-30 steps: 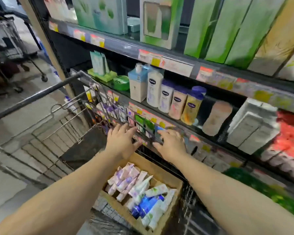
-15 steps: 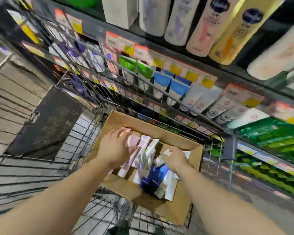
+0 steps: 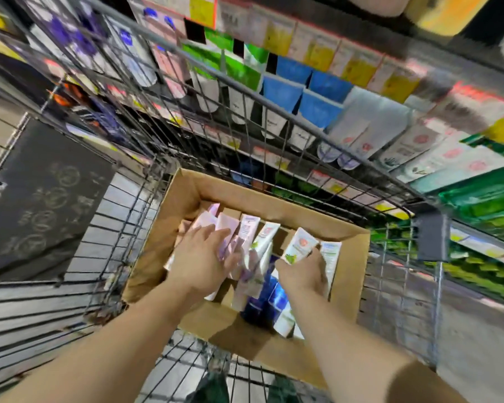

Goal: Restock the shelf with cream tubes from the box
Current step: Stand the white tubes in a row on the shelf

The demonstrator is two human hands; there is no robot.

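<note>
An open cardboard box point(image 3: 186, 196) sits in a wire shopping cart point(image 3: 300, 132) and holds several cream tubes: pink ones point(image 3: 207, 222) at the left, white ones in the middle, blue ones point(image 3: 256, 301) near me. My left hand point(image 3: 200, 260) lies with fingers spread on the pink and white tubes. My right hand point(image 3: 301, 273) grips a white tube with a green leaf print point(image 3: 298, 247) and lifts its end above the others. Behind the cart, the shelf point(image 3: 346, 68) carries rows of upright tubes.
The cart's wire wall stands between the box and the shelf. A black flap point(image 3: 41, 196) with printed symbols lies in the cart at the left. Green packages point(image 3: 483, 199) fill the lower shelf at the right. Yellow price tags line the shelf edges.
Both hands came down from the cart's rim into the box. My right hand took hold of a white tube and raised it; my left hand spread over the pink tubes. The view tilted downward.
</note>
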